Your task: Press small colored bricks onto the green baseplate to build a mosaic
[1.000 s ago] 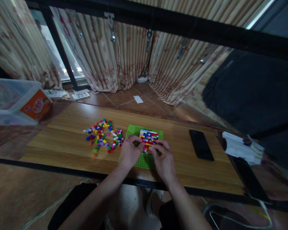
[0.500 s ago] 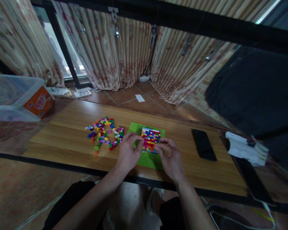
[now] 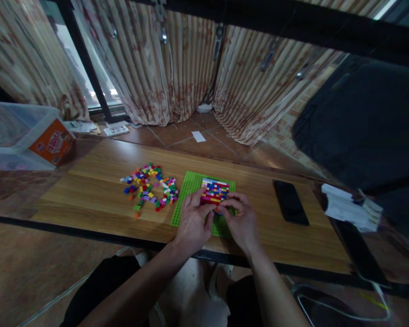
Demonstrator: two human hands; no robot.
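Observation:
A block of small multicoloured toy bricks (image 3: 215, 187) sits on a green studded baseplate (image 3: 193, 180) on the wooden table. My left hand (image 3: 195, 222) lies over the plate's left part, with its fingers closed on the block's left and front sides. From the other side, my right hand (image 3: 241, 222) has its bent fingers closed on the block's right and near edge. The thumb and finger tips of both hands come close together at the front. Whether a single loose brick is pinched there is too small to tell.
Left of the plate, loose toy bricks (image 3: 150, 195) lie in a rough ring. A black phone (image 3: 290, 202) rests on the right of the table (image 3: 88, 195). Beyond the table's left end stands a clear plastic bin (image 3: 20, 136); crumpled white paper (image 3: 344, 206) lies past the right end.
My left hand has moved right and nearer to me, from the block's left side round to its front edge. My right hand stays at the right side, its fingertips now closer to the left hand's.

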